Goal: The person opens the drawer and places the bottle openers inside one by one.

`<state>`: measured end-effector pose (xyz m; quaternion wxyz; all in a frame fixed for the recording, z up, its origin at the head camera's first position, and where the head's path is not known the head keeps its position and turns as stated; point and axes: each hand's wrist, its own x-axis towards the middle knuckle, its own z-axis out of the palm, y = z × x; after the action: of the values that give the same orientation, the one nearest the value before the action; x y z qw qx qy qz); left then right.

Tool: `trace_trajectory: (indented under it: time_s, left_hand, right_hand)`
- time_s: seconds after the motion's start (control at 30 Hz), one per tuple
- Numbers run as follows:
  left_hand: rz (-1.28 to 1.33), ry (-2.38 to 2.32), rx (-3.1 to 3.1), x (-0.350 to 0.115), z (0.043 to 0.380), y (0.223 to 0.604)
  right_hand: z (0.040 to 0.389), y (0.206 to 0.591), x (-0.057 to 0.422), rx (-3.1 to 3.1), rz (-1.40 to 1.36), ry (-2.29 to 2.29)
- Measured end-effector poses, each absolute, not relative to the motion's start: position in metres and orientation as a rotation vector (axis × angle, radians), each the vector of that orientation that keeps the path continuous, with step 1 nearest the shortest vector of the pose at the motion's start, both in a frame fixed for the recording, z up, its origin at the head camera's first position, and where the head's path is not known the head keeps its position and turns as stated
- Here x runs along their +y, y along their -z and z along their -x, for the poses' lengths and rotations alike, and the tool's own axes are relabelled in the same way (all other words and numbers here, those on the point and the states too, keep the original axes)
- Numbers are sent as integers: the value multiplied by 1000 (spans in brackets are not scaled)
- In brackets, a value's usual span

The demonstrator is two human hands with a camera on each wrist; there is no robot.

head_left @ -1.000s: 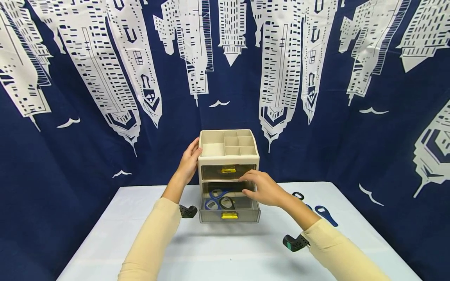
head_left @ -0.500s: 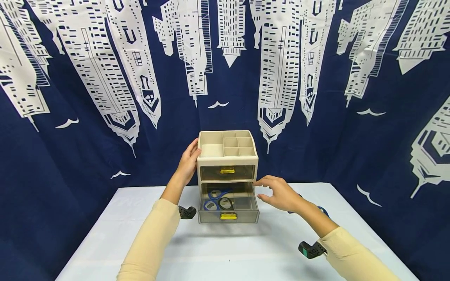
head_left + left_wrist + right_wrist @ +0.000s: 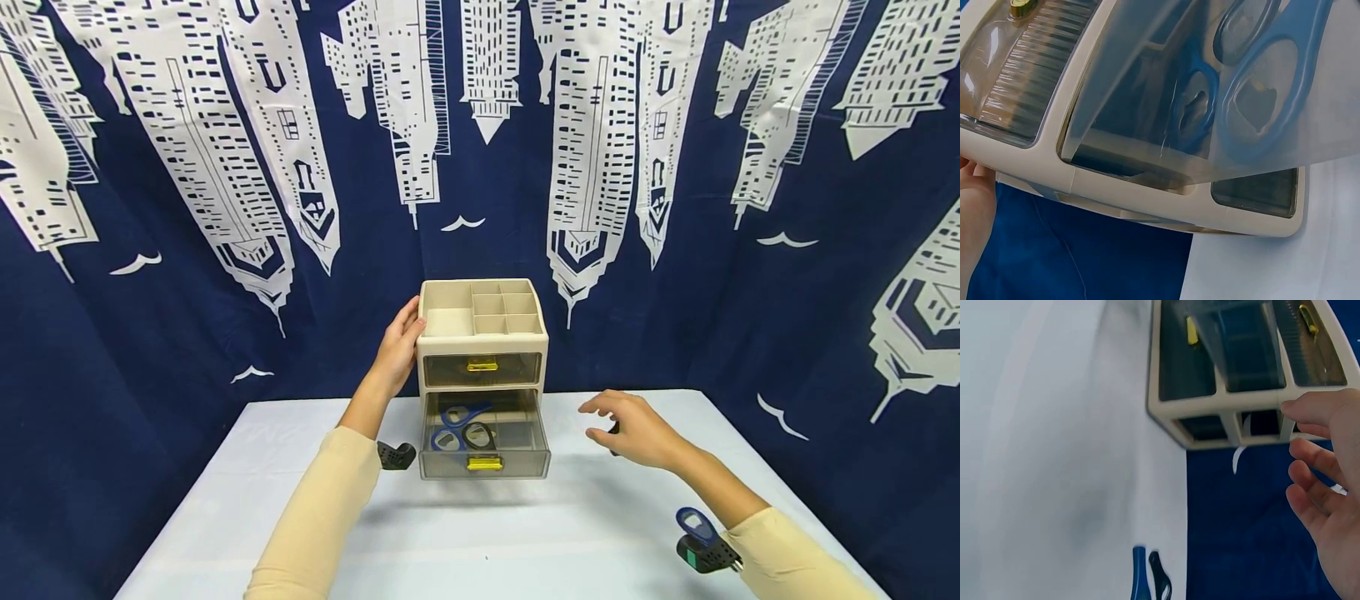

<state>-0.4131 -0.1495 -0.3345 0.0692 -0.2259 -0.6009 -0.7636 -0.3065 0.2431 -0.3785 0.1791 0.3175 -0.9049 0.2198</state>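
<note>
A cream drawer organizer (image 3: 481, 342) stands on the table, its middle smoky clear drawer (image 3: 450, 464) pulled out. Inside that drawer lie two blue bottle openers (image 3: 447, 439) and a black one (image 3: 477, 435), all with looped ends. My left hand (image 3: 395, 354) rests along the organizer's left side, thumb at the top rim; its fingertips are mostly hidden in the left wrist view. To the right of the organizer, my right hand (image 3: 637, 429) hovers with loosely bent fingers and holds nothing. A black object (image 3: 615, 437) shows partly behind its fingers.
A blue opener (image 3: 693, 523) lies by the right wrist camera (image 3: 705, 553). In the right wrist view a blue handle (image 3: 1140, 575) and a black handle (image 3: 1160, 575) lie near the table edge. A navy curtain with a white skyline print (image 3: 495, 208) hangs behind the table.
My right hand has moved right, from over the pulled-out drawer to beside the organizer. The left hand has stayed at the organizer's side, and the drawer remains out.
</note>
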Motion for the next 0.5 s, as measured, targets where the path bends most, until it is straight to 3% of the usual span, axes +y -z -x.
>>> trace_trajectory:
  time_s: [0.5]
  left_hand:
    - [675, 2311, -1807, -150, 415, 335]
  right_hand:
    - [281, 388, 297, -2568, -793, -659]
